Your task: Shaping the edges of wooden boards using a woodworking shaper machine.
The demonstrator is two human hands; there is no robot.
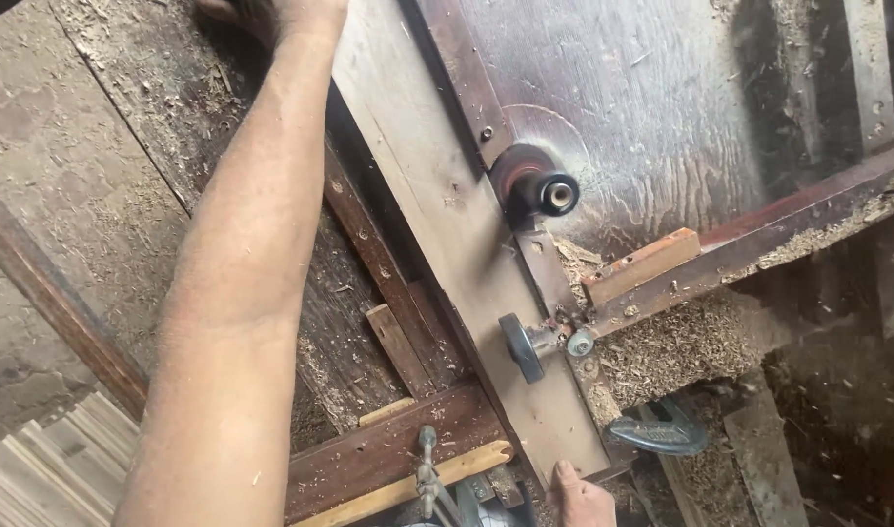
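My right hand [576, 496] presses its thumb on the near end of the long plank [437, 195], which lies on the sawdust-strewn bench [652, 107] beside the spinning cutter head [537, 185]. My left hand [271, 12] rests at the plank's far end, mostly out of frame, so I cannot tell its grip.

Soft, even daylight falls on the long plank [447, 215], leaving its pale face the brightest part, without glare. Left of the plank the forearm is evenly lit and casts a dark shadow into the gap beside it. Right of the plank the plywood tabletop [652, 107] dims toward a murky corner. The spinning cutter [530, 185] at the plank's edge is motion-blurred; sawdust below looks soft.
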